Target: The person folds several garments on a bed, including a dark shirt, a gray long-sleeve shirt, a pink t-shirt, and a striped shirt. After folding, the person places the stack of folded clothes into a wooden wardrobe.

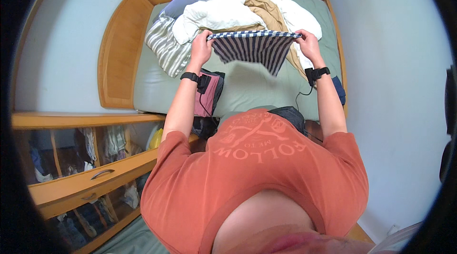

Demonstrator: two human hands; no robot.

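A dark-and-pale striped piece of cloth (254, 50) is stretched between my two hands above the bed, its upper edge nearly straight. It hangs down toward me, with one lower corner drooping to a point on the right. Whether it is a garment or some other cloth I cannot tell. My left hand (201, 48) pinches its upper left corner, and my right hand (309, 44) grips the upper right one. Below my left wrist, a small stack of folded pink and dark clothes (205, 97) lies at the near edge of the bed.
Under the cloth is a pale green bed sheet (247, 92). A white duvet (216, 15) is bunched across the far side, next to a striped pillow (170, 46). Dark blue fabric (339, 90) lies by the right bed edge. A wooden cabinet (119, 176) stands at my left.
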